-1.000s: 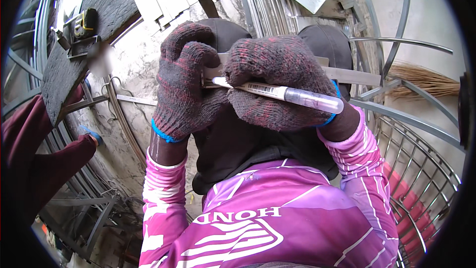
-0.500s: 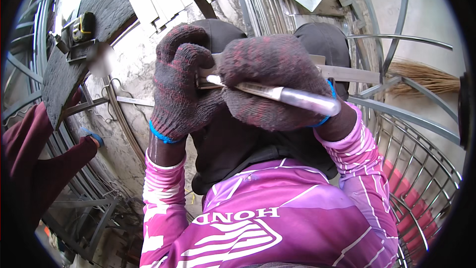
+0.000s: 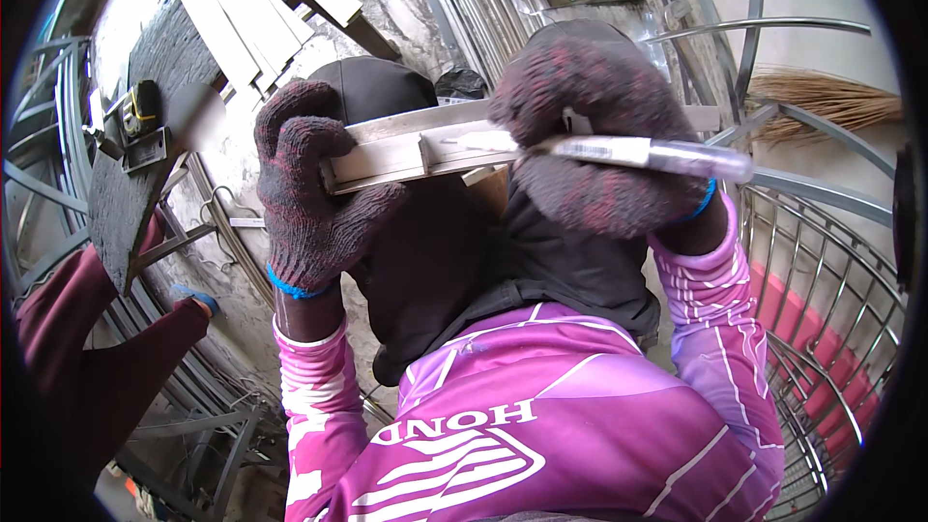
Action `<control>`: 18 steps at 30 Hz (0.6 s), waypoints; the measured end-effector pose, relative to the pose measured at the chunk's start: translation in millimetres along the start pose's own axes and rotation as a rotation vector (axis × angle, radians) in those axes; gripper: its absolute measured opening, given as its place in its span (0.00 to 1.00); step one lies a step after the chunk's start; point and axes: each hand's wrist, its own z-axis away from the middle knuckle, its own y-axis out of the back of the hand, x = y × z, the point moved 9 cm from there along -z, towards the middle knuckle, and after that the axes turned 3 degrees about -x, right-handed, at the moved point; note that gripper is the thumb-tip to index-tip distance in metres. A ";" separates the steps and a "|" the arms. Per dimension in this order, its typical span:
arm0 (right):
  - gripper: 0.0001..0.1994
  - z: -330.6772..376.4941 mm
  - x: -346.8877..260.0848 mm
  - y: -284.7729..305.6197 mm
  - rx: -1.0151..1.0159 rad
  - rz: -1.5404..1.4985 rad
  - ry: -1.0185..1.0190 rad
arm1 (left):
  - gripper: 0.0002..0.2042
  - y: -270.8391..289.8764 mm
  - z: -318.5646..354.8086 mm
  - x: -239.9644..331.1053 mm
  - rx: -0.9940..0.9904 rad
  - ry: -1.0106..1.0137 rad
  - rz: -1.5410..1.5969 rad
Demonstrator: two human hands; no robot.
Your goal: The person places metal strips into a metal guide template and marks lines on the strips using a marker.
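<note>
My left hand (image 3: 307,195), in a dark knitted glove with red flecks and a blue cuff, closes around the left end of a long pale metal strip (image 3: 379,162). The strip has a raised edge and a small upright tab (image 3: 422,154) across it. My right hand (image 3: 597,87), gloved alike, grips a white marker pen (image 3: 604,149) with a clear purplish rear end pointing right. The pen's white tip points left, just over the strip's face; whether it touches is unclear. Behind my right hand the strip is hidden, and its far end shows again past the wrist.
A wire basket (image 3: 822,329) with something pink stands at right, below a curved metal frame (image 3: 822,193) and a straw broom (image 3: 822,101). Several pale flat strips (image 3: 242,19) lie at upper left, near a tape measure (image 3: 141,108). Another person's maroon-clad leg (image 3: 135,338) is at left.
My right hand has moved right with the pen, away from my left hand, baring more of the strip and its tab. My left hand has shifted slightly left and down in view.
</note>
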 end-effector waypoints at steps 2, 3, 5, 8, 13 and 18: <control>0.10 -1.3 1.9 -8.2 -0.033 0.002 -0.011 | 0.26 -0.9 0.1 1.4 0.001 -0.001 -0.001; 0.09 -3.1 2.6 -12.0 -0.043 -0.005 -0.010 | 0.27 0.0 0.0 1.2 0.003 0.002 -0.001; 0.09 -6.2 0.9 -16.4 -0.038 -0.024 0.033 | 0.27 1.0 -0.1 1.1 0.000 0.001 -0.004; 0.08 -6.7 -1.5 -17.0 -0.017 -0.008 0.088 | 0.26 2.1 0.0 1.2 -0.002 0.000 -0.005; 0.08 -3.1 1.0 -17.1 0.008 -0.074 0.120 | 0.26 1.7 -0.5 2.9 -0.002 0.000 -0.008; 0.08 -2.2 -0.9 -18.3 0.049 -0.029 0.162 | 0.26 2.2 0.2 2.3 0.000 0.018 0.001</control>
